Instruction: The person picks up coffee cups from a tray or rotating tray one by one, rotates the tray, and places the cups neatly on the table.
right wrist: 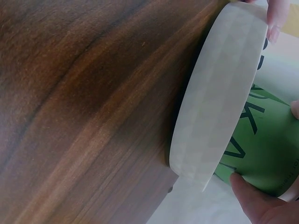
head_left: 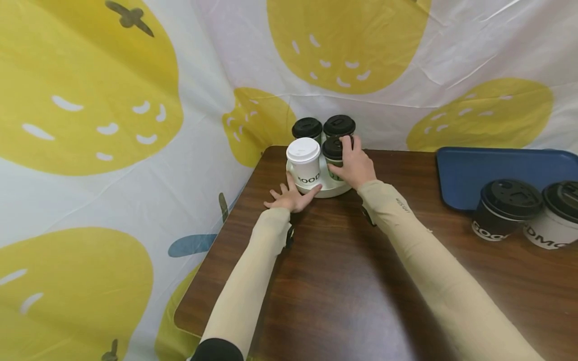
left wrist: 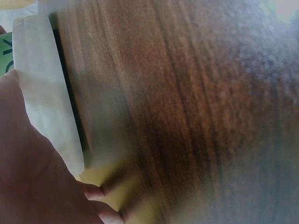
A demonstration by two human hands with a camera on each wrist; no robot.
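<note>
A round white tray [head_left: 333,191] stands at the table's far left corner and carries several lidded paper cups. Fingers spread, my left hand [head_left: 290,199] touches its near left rim, below a white cup [head_left: 303,163] with a white lid. My right hand [head_left: 357,166] grips a green cup [right wrist: 268,140] with a black lid at the tray's front right, thumb on its side and fingers by the lid. Behind these, two more cups show black lids, the back left lid [head_left: 307,127] and the back right lid [head_left: 339,125]; their lower parts are mostly hidden.
On the right lies a blue rectangular tray [head_left: 460,175]. Before it stand a black cup [head_left: 501,213] and a white cup [head_left: 548,230], both black-lidded. A lemon-patterned cloth [head_left: 361,110] hangs behind and left of the brown wooden table [head_left: 325,281].
</note>
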